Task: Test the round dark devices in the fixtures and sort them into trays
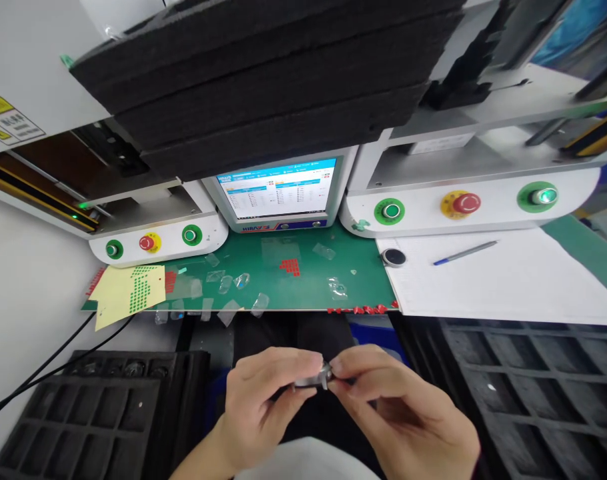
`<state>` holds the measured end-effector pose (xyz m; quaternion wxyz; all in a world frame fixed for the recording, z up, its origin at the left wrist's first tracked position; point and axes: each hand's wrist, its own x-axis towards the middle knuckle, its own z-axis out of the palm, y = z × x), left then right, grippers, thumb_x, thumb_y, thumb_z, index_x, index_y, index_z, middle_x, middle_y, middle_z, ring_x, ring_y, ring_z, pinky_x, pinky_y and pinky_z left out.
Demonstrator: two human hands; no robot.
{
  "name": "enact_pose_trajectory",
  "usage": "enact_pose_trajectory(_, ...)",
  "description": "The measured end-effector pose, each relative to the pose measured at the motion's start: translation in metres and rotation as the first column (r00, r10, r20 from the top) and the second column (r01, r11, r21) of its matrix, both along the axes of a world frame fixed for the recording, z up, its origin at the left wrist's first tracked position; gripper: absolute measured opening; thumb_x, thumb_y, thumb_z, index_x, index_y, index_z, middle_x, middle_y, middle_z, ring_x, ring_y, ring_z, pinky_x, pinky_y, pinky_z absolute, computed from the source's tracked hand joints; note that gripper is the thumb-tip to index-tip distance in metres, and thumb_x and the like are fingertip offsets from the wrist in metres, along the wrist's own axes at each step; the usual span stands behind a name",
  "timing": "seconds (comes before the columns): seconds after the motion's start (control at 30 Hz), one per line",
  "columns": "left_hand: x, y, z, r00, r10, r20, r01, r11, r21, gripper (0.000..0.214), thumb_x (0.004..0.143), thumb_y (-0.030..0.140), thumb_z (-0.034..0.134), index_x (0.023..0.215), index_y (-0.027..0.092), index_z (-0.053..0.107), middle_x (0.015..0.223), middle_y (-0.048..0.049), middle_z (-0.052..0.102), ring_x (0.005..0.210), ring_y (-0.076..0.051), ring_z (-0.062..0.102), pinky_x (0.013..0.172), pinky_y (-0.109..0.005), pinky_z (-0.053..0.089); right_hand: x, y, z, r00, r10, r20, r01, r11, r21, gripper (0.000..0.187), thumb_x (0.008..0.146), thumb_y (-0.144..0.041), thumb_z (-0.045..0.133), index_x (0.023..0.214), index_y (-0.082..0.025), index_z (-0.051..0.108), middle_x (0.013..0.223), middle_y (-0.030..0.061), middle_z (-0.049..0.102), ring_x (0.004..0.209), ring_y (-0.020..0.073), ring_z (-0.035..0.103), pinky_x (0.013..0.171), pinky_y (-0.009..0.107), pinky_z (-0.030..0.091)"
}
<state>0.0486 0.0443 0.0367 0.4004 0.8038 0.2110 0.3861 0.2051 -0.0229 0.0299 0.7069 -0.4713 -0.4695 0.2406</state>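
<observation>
A small silver metal part (311,380) is held between my two hands, low in front of my body. My left hand (266,393) pinches its left side between thumb and fingers. At the other end, the thumb and fingertips of my right hand (403,407) close on its edge. My fingers cover much of the part, so its full shape is hidden. On the bench beyond lies a round silver part with a black face (394,257), at the left edge of a white paper sheet (508,283).
Red stickers (289,267), clear film scraps (228,312) and a yellow sticker sheet (128,293) lie on the green bench (263,260). A pen (464,253) rests on the paper. Behind stand a screen (278,190) and button panels (466,203). Black compartment trays (83,420) flank me.
</observation>
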Motion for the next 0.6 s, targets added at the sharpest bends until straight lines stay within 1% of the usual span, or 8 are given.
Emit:
enact_pose_trajectory(0.07,-0.002,0.002,0.000,0.999,-0.041,0.009,0.041,0.999,-0.015,0.031,0.093,0.008,0.061,0.120,0.021,0.066,0.103,-0.0083,0.077,0.093,-0.017,0.074,0.079,-0.022,0.060,0.006,0.000,0.000,0.994,0.101,0.028,-0.101,0.995,-0.022,0.022,0.080,0.001,0.067,0.077,-0.020,0.063,0.074,0.0006,0.069,0.069,0.0137,0.068,0.061,0.022,0.058)
enact_pose_trajectory(0.17,-0.006,0.003,-0.001,0.994,-0.100,0.035,0.103,0.992,-0.076,0.030,0.094,0.012,0.060,0.122,0.022,0.066,0.101,-0.0086,0.076,0.089,-0.017,0.074,0.077,-0.024,0.060,0.016,0.001,0.002,0.963,0.266,0.048,-0.264,0.963,-0.058,0.020,0.082,-0.002,0.068,0.080,-0.021,0.062,0.071,-0.0001,0.067,0.065,0.0132,0.066,0.058,0.021,0.057)
enact_pose_trajectory(0.27,-0.008,0.003,-0.004,0.993,-0.109,0.039,0.113,0.986,-0.126,0.030,0.095,0.016,0.061,0.123,0.024,0.066,0.098,-0.0077,0.077,0.087,-0.017,0.074,0.076,-0.024,0.060,0.023,0.001,0.005,0.934,0.348,0.085,-0.339,0.935,-0.104,0.020,0.084,-0.002,0.065,0.082,-0.022,0.060,0.075,0.0009,0.066,0.068,0.0134,0.065,0.059,0.022,0.056)
enact_pose_trajectory(0.37,-0.009,0.003,-0.005,0.993,-0.113,0.043,0.118,0.984,-0.134,0.030,0.095,0.017,0.060,0.124,0.025,0.066,0.097,-0.0076,0.077,0.086,-0.017,0.074,0.075,-0.024,0.060,0.024,-0.001,0.006,0.901,0.415,0.126,-0.397,0.907,-0.143,0.023,0.086,0.001,0.058,0.082,-0.022,0.055,0.079,0.0008,0.063,0.071,0.0120,0.063,0.060,0.022,0.055)
enact_pose_trajectory(0.43,-0.009,0.003,-0.005,0.992,-0.117,0.052,0.123,0.984,-0.128,0.030,0.096,0.018,0.060,0.124,0.024,0.066,0.098,-0.0080,0.077,0.087,-0.018,0.074,0.076,-0.025,0.060,0.021,-0.002,0.006,0.902,0.409,0.138,-0.396,0.911,-0.116,0.025,0.086,0.002,0.056,0.079,-0.021,0.052,0.078,0.0004,0.060,0.069,0.0116,0.061,0.059,0.022,0.054)
enact_pose_trajectory(0.47,-0.009,0.003,-0.005,0.992,-0.112,0.059,0.118,0.985,-0.124,0.030,0.096,0.018,0.060,0.125,0.024,0.066,0.098,-0.0081,0.077,0.088,-0.018,0.075,0.076,-0.025,0.061,0.018,-0.002,0.005,0.915,0.379,0.136,-0.370,0.925,-0.085,0.025,0.086,0.002,0.055,0.078,-0.021,0.051,0.076,0.0003,0.060,0.067,0.0118,0.061,0.057,0.022,0.053)
enact_pose_trajectory(0.53,-0.008,0.003,-0.004,0.993,-0.092,0.079,0.101,0.988,-0.116,0.030,0.096,0.018,0.059,0.125,0.025,0.066,0.100,-0.0083,0.077,0.090,-0.019,0.074,0.077,-0.026,0.061,0.013,-0.002,0.002,0.956,0.272,0.107,-0.272,0.962,-0.023,0.027,0.083,0.004,0.058,0.080,-0.022,0.052,0.077,0.0015,0.062,0.068,0.0135,0.063,0.056,0.024,0.054)
enact_pose_trajectory(0.6,-0.006,0.003,-0.004,0.993,-0.076,0.094,0.087,0.989,-0.118,0.030,0.096,0.017,0.059,0.125,0.025,0.066,0.102,-0.0082,0.077,0.092,-0.019,0.074,0.077,-0.026,0.061,0.008,-0.003,-0.001,0.981,0.180,0.071,-0.182,0.983,0.018,0.030,0.080,0.006,0.061,0.086,-0.022,0.055,0.082,0.0032,0.066,0.071,0.0157,0.066,0.058,0.026,0.057)
